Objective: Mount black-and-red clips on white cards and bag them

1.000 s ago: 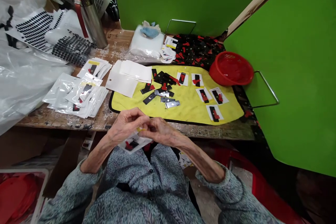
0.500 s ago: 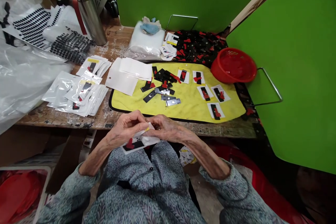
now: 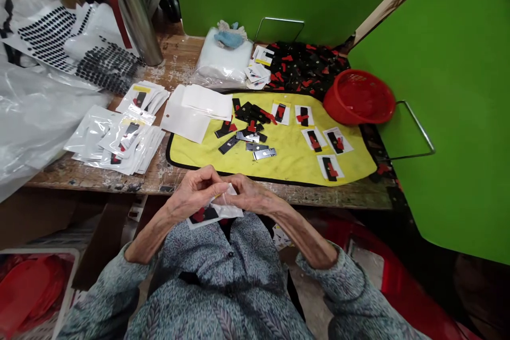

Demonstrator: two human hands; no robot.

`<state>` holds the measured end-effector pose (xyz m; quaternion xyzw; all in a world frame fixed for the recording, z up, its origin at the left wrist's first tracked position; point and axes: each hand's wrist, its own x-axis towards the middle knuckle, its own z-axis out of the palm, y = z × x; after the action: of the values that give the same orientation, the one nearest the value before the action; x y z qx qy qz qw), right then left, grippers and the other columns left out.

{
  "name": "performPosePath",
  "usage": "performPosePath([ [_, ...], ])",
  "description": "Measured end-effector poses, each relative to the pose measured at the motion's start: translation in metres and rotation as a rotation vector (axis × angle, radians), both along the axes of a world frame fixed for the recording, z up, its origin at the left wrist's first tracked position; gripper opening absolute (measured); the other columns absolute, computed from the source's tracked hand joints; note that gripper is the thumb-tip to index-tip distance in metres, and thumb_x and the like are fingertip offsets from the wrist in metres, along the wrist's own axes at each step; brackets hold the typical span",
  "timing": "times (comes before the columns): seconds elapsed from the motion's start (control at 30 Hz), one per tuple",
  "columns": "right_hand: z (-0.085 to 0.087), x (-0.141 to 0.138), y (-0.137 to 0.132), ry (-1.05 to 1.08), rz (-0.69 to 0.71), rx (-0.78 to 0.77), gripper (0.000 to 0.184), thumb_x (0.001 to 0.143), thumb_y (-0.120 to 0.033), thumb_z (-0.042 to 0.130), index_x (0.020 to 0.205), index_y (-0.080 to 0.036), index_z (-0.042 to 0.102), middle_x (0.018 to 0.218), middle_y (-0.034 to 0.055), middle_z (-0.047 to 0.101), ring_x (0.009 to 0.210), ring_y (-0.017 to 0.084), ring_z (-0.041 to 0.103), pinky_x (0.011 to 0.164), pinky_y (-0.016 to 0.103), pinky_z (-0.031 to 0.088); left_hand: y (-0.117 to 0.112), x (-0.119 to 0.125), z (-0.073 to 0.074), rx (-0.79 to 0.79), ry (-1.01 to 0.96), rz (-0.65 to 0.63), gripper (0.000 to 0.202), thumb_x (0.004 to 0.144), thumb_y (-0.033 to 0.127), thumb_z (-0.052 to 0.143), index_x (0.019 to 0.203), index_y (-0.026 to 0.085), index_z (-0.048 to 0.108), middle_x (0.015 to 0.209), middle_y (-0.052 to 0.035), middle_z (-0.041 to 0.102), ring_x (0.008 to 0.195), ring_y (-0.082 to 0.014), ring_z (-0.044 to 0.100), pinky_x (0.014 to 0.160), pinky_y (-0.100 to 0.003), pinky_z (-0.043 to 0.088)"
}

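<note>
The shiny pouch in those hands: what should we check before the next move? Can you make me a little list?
1. Both hands on it: the left hand and right hand pinch the clear pouch: ok.
2. Black piece with red tab fully inside: cannot tell.
3. Pouch top sealed or open: cannot tell, fingers hide it.
4. Pouch stack beside the yellow mat: ok.
5. Pouch held above the mat: not ok, it is over the lap.

Cloth mat [image 3: 287,164] on wooden bench [image 3: 179,58]; plastic packets [image 3: 115,143] left of mat; basket [image 3: 358,96] right (tilted, beyond mat's corner).
</note>
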<state>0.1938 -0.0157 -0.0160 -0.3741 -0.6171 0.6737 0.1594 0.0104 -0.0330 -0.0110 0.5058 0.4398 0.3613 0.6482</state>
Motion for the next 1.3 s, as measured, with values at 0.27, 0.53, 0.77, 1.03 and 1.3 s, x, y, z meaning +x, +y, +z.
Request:
performPosePath([
  [0.27, -0.002, -0.001, 0.006, -0.033, 0.007, -0.032, 0.026, 0.08, -0.042, 0.065, 0.077, -0.017, 0.06, 0.068, -0.0042, 0.048, 0.061, 0.009, 0.037, 0.053, 0.021, 0.03, -0.002, 0.002, -0.004, -0.061, -0.019, 0.047, 0.029, 0.078, 0.04, 0.071, 0.069, 0.015, 0.061, 0.064, 0.0015, 0.057, 0.06, -0.009, 0.05, 0.057, -0.022, 0.042],
  [0.53, 0.008, 0.009, 0.004, 0.049, -0.174, -0.135, 0.036, 0.086, -0.052, 0.058, 0.085, -0.016, 0.06, 0.075, -0.0018, 0.054, 0.067, 0.01, 0.047, 0.061, 0.023, 0.039, -0.002, -0.005, -0.008, -0.167, -0.163, 0.259, 0.028, 0.074, 0.036, 0.077, 0.07, 0.017, 0.057, 0.066, 0.0037, 0.059, 0.059, -0.0072, 0.052, 0.056, -0.018, 0.042],
  [0.77, 0.007, -0.002, -0.01, 0.056, -0.292, -0.056, 0.032, 0.082, -0.048, 0.064, 0.08, -0.018, 0.054, 0.072, -0.0041, 0.047, 0.064, 0.01, 0.042, 0.058, 0.022, 0.036, -0.004, -0.004, -0.007, -0.234, -0.202, 0.227, 0.025, 0.073, 0.037, 0.077, 0.078, 0.016, 0.064, 0.075, -0.0008, 0.066, 0.063, -0.0097, 0.056, 0.058, -0.021, 0.047],
  [1.03, 0.014, -0.015, -0.01, 0.054, -0.369, -0.061, 0.035, 0.082, -0.05, 0.063, 0.075, -0.018, 0.051, 0.069, -0.0043, 0.043, 0.06, 0.009, 0.037, 0.054, 0.021, 0.032, -0.01, 0.001, -0.006, -0.209, -0.263, 0.303, 0.022, 0.074, 0.034, 0.075, 0.073, 0.017, 0.061, 0.069, 0.0025, 0.063, 0.062, -0.009, 0.055, 0.061, -0.021, 0.045],
  [1.3, 0.009, -0.023, -0.005, 0.026, -0.385, -0.068, 0.037, 0.082, -0.052, 0.063, 0.072, -0.018, 0.051, 0.06, -0.0045, 0.047, 0.056, 0.01, 0.041, 0.053, 0.023, 0.034, -0.006, -0.01, -0.001, -0.223, -0.247, 0.479, 0.031, 0.075, 0.04, 0.073, 0.069, 0.017, 0.052, 0.061, 0.0055, 0.053, 0.052, -0.0076, 0.047, 0.054, -0.022, 0.04],
])
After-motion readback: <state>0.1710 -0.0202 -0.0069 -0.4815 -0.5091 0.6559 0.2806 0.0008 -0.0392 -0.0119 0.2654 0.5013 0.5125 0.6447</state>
